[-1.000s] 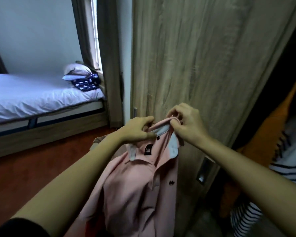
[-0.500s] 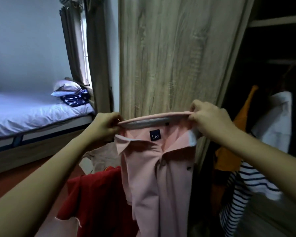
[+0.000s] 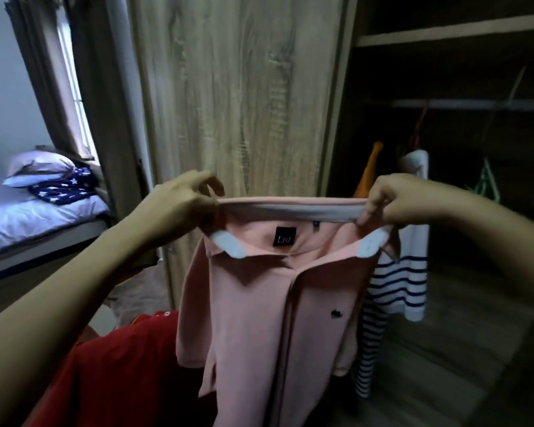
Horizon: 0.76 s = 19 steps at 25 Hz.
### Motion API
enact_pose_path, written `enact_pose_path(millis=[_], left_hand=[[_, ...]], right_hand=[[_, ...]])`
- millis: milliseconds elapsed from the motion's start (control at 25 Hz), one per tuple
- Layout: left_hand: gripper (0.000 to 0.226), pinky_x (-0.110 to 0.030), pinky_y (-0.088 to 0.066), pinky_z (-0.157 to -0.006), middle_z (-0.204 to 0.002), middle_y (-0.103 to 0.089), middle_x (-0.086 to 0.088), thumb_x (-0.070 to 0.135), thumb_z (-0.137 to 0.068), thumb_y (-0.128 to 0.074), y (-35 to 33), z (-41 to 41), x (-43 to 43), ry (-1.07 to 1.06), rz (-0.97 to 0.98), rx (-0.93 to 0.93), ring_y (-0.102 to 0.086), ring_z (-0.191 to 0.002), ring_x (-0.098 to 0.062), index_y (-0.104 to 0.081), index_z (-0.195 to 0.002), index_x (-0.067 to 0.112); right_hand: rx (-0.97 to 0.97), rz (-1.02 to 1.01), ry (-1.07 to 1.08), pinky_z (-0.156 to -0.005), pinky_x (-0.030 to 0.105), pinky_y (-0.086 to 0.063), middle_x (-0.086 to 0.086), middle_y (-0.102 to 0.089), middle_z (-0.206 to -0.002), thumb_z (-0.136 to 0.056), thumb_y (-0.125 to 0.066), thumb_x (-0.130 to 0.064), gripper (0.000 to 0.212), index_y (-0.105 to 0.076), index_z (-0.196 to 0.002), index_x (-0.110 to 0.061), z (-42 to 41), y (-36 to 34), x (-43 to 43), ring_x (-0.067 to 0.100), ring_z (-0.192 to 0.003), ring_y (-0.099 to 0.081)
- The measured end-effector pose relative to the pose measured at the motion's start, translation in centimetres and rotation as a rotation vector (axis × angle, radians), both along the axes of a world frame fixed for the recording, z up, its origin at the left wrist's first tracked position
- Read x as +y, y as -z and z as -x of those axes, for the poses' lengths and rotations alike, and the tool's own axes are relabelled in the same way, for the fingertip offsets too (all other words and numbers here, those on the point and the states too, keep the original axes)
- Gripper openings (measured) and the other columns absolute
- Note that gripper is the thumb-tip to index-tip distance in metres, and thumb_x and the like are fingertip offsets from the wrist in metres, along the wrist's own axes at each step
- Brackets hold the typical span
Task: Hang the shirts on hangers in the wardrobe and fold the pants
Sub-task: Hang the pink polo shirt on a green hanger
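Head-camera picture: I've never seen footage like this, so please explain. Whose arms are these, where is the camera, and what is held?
No machine here: a person wears a camera on the head, looking forward and down, so the arms are their own. The left hand and right hand each pinch one end of the collar of a pink shirt, holding it up. Behind it is a wooden wardrobe door; to the right, a striped shirt hangs inside the open wardrobe. A red garment shows lower left, a bed far left.
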<state>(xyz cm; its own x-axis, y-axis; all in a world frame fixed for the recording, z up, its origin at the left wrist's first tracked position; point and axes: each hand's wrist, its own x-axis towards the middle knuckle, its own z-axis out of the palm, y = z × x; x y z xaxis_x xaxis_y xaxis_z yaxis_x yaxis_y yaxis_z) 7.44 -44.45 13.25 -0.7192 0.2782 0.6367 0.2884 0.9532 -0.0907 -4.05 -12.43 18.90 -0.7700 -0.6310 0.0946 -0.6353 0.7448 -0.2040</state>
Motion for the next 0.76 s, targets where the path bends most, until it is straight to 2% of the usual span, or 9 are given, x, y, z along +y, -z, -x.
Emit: enact_pose_path(millis=[80, 160, 240, 320, 440, 520, 600, 680, 760], left_hand=[[0.027, -0.033, -0.053, -0.056, -0.086, -0.069, 0.002, 0.025, -0.071, -0.048, 0.0, 1.1, 2.9, 0.057, 0.060, 0.003, -0.066, -0.073, -0.022, -0.072, -0.082, 0.024], [0.034, -0.035, -0.048, -0.058, -0.085, -0.071, -0.006, 0.027, -0.068, -0.045, 0.6, 2.9, 6.1, -0.008, -0.013, -0.017, -0.068, -0.078, -0.031, -0.074, -0.084, 0.019], [0.029, -0.038, -0.045, -0.064, -0.093, -0.069, -0.009, 0.024, -0.074, -0.048, 1.0, 4.7, 8.9, -0.113, -0.146, -0.017, -0.063, -0.089, -0.035, -0.072, -0.089, 0.018], [0.022, -0.039, -0.043, -0.065, -0.104, -0.057, -0.010, 0.019, -0.083, -0.053, 1.9, 6.0, 12.2, -0.192, -0.098, -0.021, -0.056, -0.098, -0.034, -0.063, -0.102, 0.013], [0.037, -0.041, -0.042, -0.059, -0.111, -0.044, -0.011, 0.018, -0.084, -0.058, 5.0, 7.7, 17.5, -0.212, 0.093, -0.140, -0.053, -0.098, -0.035, -0.044, -0.116, 0.008], [0.041, -0.043, -0.044, -0.064, -0.110, -0.043, -0.010, 0.022, -0.080, -0.063, 5.2, 9.1, 19.1, -0.151, 0.077, -0.324, -0.056, -0.097, -0.038, -0.042, -0.115, 0.016], [0.033, -0.042, -0.048, -0.071, -0.107, -0.051, -0.009, 0.026, -0.074, -0.065, 3.5, 10.8, 19.2, -0.083, 0.031, -0.431, -0.058, -0.095, -0.038, -0.052, -0.104, 0.028], [0.025, -0.039, -0.052, -0.073, -0.097, -0.062, -0.003, 0.030, -0.065, -0.060, 1.4, 12.0, 19.6, -0.003, -0.101, -0.469, -0.062, -0.090, -0.031, -0.058, -0.089, 0.036], [0.020, -0.032, -0.052, -0.069, -0.087, -0.067, 0.005, 0.025, -0.062, -0.059, 0.2, 12.3, 20.8, 0.183, -0.313, -0.503, -0.064, -0.082, -0.019, -0.059, -0.080, 0.035]], right_hand=[[0.126, 0.030, 0.069, -0.069, 0.019, -0.043, -0.015, -0.052, -0.081, -0.073, -0.055, 0.006, 0.041, -0.075, -0.093, -0.023, -0.7, 0.7, 2.1, 0.008, -0.081, -0.056], [0.247, -0.003, 0.150, -0.076, 0.025, -0.039, -0.011, -0.044, -0.083, -0.069, -0.057, 0.002, 0.044, -0.073, -0.102, -0.022, -0.7, 2.5, 4.0, 0.020, -0.095, -0.056], [0.272, -0.012, 0.218, -0.080, 0.026, -0.041, -0.006, -0.043, -0.091, -0.067, -0.062, -0.001, 0.044, -0.072, -0.105, -0.021, -1.1, 3.6, 6.2, 0.026, -0.102, -0.056], [0.287, -0.005, 0.287, -0.087, 0.032, -0.046, 0.000, -0.044, -0.102, -0.068, -0.069, -0.007, 0.043, -0.069, -0.109, -0.020, -1.8, 3.8, 8.3, 0.026, -0.102, -0.055], [0.233, -0.108, 0.442, -0.083, 0.031, -0.047, 0.004, -0.040, -0.115, -0.072, -0.067, -0.009, 0.041, -0.064, -0.112, -0.017, -2.8, 4.5, 11.5, 0.025, -0.101, -0.054], [0.159, -0.187, 0.516, -0.081, 0.029, -0.046, 0.002, -0.047, -0.112, -0.075, -0.065, -0.009, 0.034, -0.068, -0.106, -0.021, -3.1, 5.1, 14.0, 0.023, -0.102, -0.055], [0.093, -0.147, 0.579, -0.080, 0.026, -0.047, -0.007, -0.057, -0.097, -0.077, -0.062, -0.007, 0.027, -0.074, -0.092, -0.026, -3.0, 5.1, 16.7, 0.017, -0.096, -0.059], [0.034, -0.037, 0.654, -0.074, 0.021, -0.048, -0.008, -0.064, -0.092, -0.079, -0.060, -0.002, 0.030, -0.075, -0.081, -0.028, -2.7, 4.6, 19.4, 0.011, -0.087, -0.060], [0.015, 0.043, 0.670, -0.069, 0.020, -0.048, -0.004, -0.067, -0.095, -0.080, -0.058, 0.003, 0.032, -0.075, -0.084, -0.024, -2.4, 3.7, 21.1, 0.011, -0.084, -0.061]])
